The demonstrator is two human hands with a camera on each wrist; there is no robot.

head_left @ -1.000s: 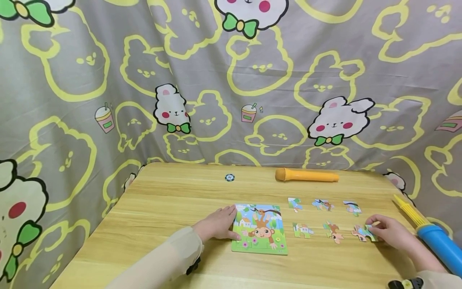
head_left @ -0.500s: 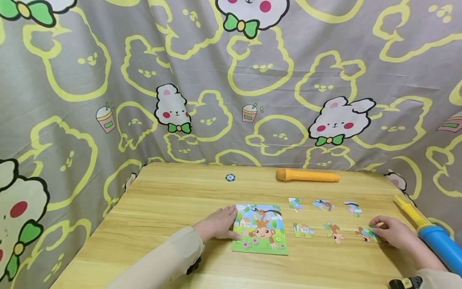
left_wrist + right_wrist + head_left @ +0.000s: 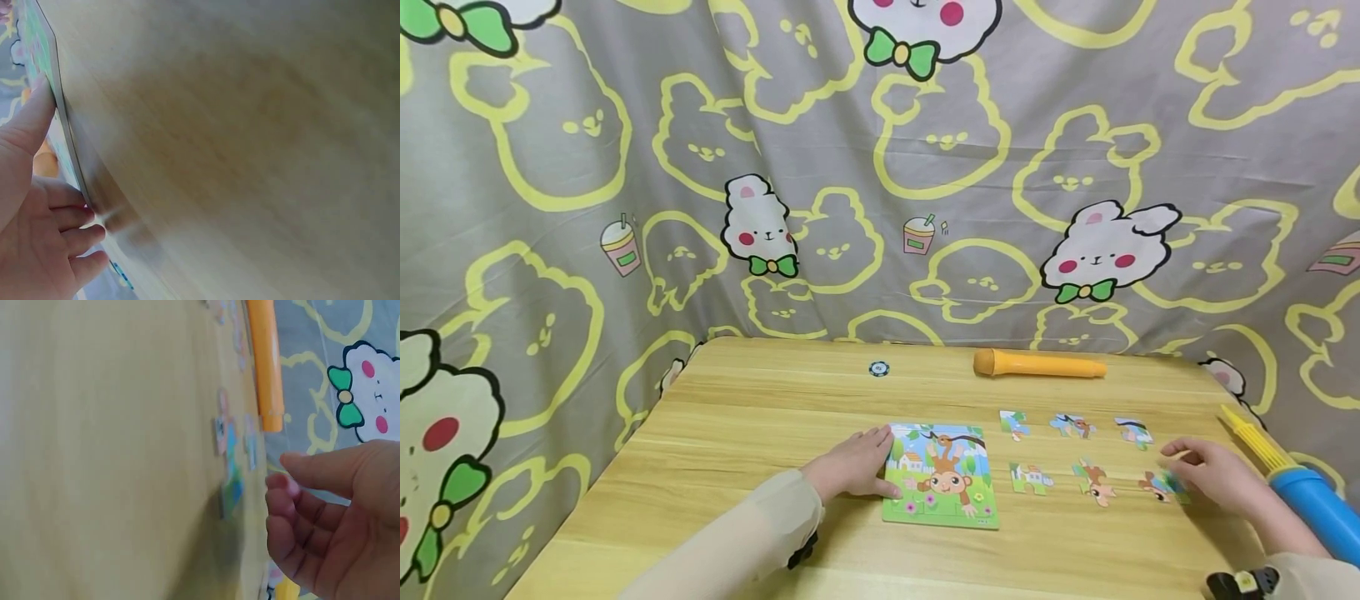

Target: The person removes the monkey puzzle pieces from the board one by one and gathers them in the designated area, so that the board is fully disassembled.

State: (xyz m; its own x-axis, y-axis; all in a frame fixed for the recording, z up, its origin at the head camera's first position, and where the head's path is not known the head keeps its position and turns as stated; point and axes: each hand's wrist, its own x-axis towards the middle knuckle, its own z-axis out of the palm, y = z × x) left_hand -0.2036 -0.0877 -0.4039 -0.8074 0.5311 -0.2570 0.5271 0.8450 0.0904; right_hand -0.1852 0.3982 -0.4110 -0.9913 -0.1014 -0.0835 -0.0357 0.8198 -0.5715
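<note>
Right hand (image 3: 1217, 479) fingers loosely curled, thumb and forefinger narrowly parted, holding nothing, and they're off the knobbly brown-and-green jigsaw piece (image 3: 1157, 487), right end of the near row, touched half a second ago! Left hand (image 3: 853, 465) fingers lie straight, thumb on the square monkey-picture puzzle board (image 3: 943, 483)'s left edge; corner print (image 3: 982, 522) unreadably small.

Your right hand (image 3: 328, 519) curls loosely near a puzzle piece (image 3: 232, 490) on the table (image 3: 112, 450); an orange tube (image 3: 266, 362) lies beside the patterned curtain (image 3: 307, 375).
</note>
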